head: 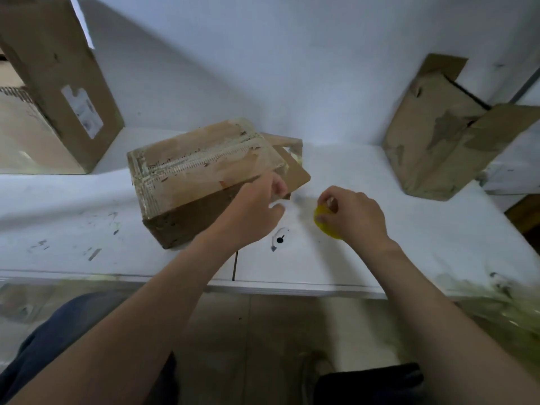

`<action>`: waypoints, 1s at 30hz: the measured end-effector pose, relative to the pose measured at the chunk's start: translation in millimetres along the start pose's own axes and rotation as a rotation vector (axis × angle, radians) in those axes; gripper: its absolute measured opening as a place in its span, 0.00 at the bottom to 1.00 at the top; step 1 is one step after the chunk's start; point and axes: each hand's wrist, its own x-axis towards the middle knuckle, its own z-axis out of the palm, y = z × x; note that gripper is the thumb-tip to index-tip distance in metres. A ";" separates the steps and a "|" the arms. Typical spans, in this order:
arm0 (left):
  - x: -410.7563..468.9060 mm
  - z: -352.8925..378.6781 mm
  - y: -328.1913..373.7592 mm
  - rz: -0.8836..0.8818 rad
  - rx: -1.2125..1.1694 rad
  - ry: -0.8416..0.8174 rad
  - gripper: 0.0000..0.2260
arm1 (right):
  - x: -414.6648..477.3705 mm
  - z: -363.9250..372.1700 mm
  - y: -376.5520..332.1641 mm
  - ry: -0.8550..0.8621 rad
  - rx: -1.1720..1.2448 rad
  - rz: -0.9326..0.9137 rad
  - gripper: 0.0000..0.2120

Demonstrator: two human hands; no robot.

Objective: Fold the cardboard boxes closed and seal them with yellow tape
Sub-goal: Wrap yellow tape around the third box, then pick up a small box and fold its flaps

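At the middle of the bench [394, 258], my right hand [355, 216] curls round the yellow tape roll [323, 222]. My left hand [254, 209] reaches the end flap [296, 173] of the cardboard box [198, 168], thumb apart; blur hides whether the fingers grip. A tall box [58, 83] stands far left, an open box [435, 141] far right.

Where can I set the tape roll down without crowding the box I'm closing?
Bare table lies between the right hand, which holds the tape roll, and the right box; more between the middle box and the front edge on the left, scuffed only. Crowded: the middle box's open flaps, where the left hand is.
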 end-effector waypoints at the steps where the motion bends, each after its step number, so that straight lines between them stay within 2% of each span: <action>1: -0.1 -4.8 1.7 0.012 0.022 0.045 0.09 | -1.0 5.5 6.2 -0.066 -0.100 0.013 0.10; 3: -3.0 -15.5 2.7 0.027 0.045 0.121 0.10 | -0.7 13.5 11.1 -0.146 -0.193 0.025 0.07; 5: -6.8 -28.9 1.3 0.024 0.079 0.204 0.10 | 3.1 12.4 4.3 -0.097 -0.159 0.027 0.06; 8: -12.8 -54.8 -9.0 -0.013 0.176 0.376 0.13 | 14.2 6.6 -21.5 0.084 0.057 -0.053 0.08; 10: -13.5 -74.9 -22.9 -0.090 0.224 0.471 0.19 | 25.7 3.0 -46.1 0.142 0.253 -0.111 0.12; 12: -10.3 -94.4 -41.4 -0.299 0.267 0.493 0.26 | 41.0 3.6 -71.1 0.142 0.420 -0.130 0.17; 15: -2.1 -120.7 -72.0 -0.719 0.286 0.427 0.32 | 68.2 9.8 -103.1 0.082 0.517 -0.090 0.25; 17: 0.1 -131.6 -90.7 -0.864 0.200 0.340 0.35 | 84.0 16.8 -113.4 -0.007 0.533 -0.013 0.28; 18: 0.2 -134.7 -99.0 -0.889 0.081 0.311 0.37 | 90.0 19.7 -115.5 -0.062 0.530 0.042 0.30; 20: -3.1 -137.9 -108.5 -0.892 -0.175 0.307 0.37 | 98.2 24.0 -117.9 -0.166 0.497 0.141 0.32; 22: -4.5 -140.6 -112.0 -0.839 -0.214 0.315 0.34 | 103.4 26.2 -120.4 -0.191 0.484 0.186 0.33; 26: -2.6 -156.8 -102.2 -0.616 -0.097 0.426 0.34 | 101.0 5.1 -132.3 -0.009 0.517 0.180 0.33; 30: -11.3 -169.5 -81.7 -0.403 -0.145 0.520 0.41 | 81.5 -28.2 -136.9 0.155 0.534 0.151 0.36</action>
